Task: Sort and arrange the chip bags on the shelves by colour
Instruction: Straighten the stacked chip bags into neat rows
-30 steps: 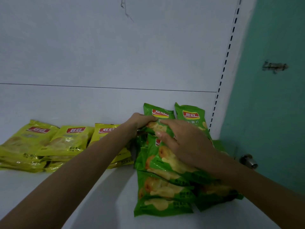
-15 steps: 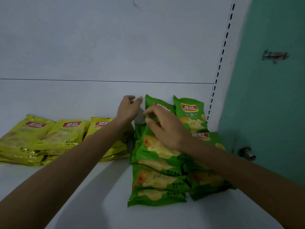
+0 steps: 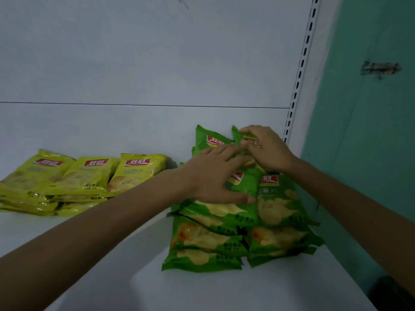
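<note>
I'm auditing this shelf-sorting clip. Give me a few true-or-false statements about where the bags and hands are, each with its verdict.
1. The yellow bags lie left of the green bags. True.
2. Both hands rest on yellow packets. False: the left hand and the right hand are both on green bags.
3. The right hand grips the top of the rear green bag. True.
4. The green bags sit at the far left. False: they lie at the right end of the shelf, beside the slotted upright.
</note>
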